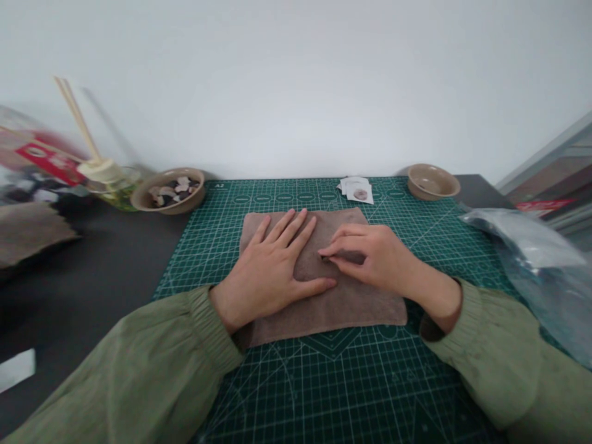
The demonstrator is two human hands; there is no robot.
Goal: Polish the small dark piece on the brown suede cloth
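Note:
A brown cloth (319,308) lies spread on the green cutting mat (351,382). My left hand (268,271) rests flat on the cloth's left half, fingers apart and thumb stretched to the right. Just right of it, my right hand (370,253) is closed in a pinch over the middle of the cloth. Between its thumb and fingertips shows a small dark piece (325,258), mostly hidden by the fingers; its kind cannot be made out. The pinched fingertips are at or very close to the cloth's surface.
A brown bowl (169,209) with dark and pale pieces stands at the back left, beside a reed diffuser (108,179). Small printed cards (358,190) lie at the back. Another brown bowl (432,183) stands back right, near a clear plastic bag (531,246). A white wall (305,86) rises behind.

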